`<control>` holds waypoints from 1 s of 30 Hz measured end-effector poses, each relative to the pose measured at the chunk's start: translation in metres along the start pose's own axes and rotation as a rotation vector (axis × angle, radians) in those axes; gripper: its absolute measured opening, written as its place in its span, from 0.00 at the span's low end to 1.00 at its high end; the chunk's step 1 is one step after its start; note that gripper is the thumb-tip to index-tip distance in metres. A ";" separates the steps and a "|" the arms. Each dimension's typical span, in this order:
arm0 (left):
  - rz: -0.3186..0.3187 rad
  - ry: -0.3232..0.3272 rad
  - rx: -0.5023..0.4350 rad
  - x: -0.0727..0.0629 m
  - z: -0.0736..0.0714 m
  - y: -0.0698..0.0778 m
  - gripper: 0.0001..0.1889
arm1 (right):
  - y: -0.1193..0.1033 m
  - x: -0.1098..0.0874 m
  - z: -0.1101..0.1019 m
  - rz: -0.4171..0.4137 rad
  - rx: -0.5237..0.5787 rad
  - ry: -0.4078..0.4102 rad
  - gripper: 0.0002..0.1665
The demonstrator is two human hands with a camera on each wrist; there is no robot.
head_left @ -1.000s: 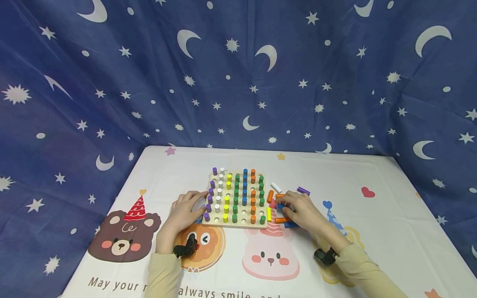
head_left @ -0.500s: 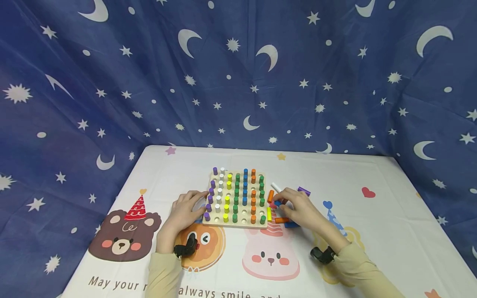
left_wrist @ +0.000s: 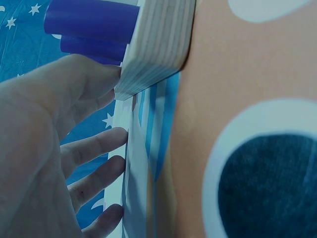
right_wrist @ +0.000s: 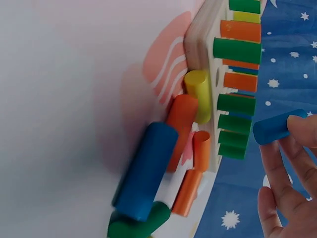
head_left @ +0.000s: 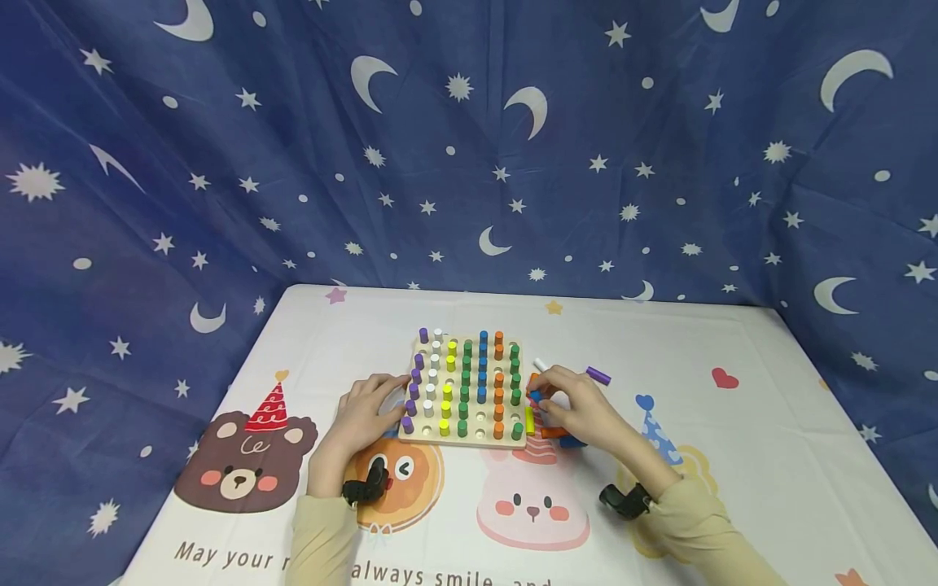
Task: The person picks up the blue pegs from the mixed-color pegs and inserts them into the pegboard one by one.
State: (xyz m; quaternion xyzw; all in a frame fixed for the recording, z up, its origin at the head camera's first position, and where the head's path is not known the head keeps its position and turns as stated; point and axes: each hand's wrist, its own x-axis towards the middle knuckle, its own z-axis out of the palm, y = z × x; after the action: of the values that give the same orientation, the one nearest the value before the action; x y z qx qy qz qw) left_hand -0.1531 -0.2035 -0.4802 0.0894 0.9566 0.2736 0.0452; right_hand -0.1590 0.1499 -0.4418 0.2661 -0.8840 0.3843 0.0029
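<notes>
A wooden pegboard (head_left: pixel 454 442) holds rows of purple, white, yellow, green, blue and orange pegs standing upright, with some holes bare. My left hand (head_left: pixel 364 417) rests at its left edge; in the left wrist view the thumb touches the board's corner beside purple pegs (left_wrist: pixel 91 22), and the other fingers are spread. My right hand (head_left: pixel 586 411) pinches a blue peg (right_wrist: pixel 274 129) between thumb and fingers, raised just off the board's right side. In the right wrist view that peg lies nearly sideways, near the row of green pegs (right_wrist: pixel 236 104).
Loose pegs lie right of the board: a yellow peg (right_wrist: pixel 198 99), several orange pegs (right_wrist: pixel 182 130), a blue peg (right_wrist: pixel 146 171) and a green peg (right_wrist: pixel 143 222). Farther back are a white peg (head_left: pixel 541 365) and a purple peg (head_left: pixel 598 375). A printed cloth (head_left: pixel 659 334) covers the table.
My right hand has moved left from the loose pegs toward the board's right edge, carrying the blue peg it picked up. The left hand has stayed in place.
</notes>
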 end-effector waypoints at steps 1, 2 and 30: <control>0.000 0.000 0.002 0.000 0.000 0.000 0.27 | -0.001 0.001 0.001 -0.007 0.006 0.004 0.17; 0.000 0.000 0.003 0.000 0.000 0.000 0.27 | -0.002 0.001 0.001 -0.014 0.008 0.009 0.17; -0.012 0.003 0.016 0.001 0.000 0.001 0.27 | -0.024 0.012 0.033 0.059 0.194 0.069 0.16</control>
State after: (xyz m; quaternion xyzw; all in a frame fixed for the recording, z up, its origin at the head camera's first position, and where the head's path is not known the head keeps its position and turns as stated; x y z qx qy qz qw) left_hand -0.1536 -0.2021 -0.4799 0.0838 0.9594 0.2656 0.0447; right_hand -0.1514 0.1079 -0.4466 0.2253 -0.8496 0.4769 -0.0037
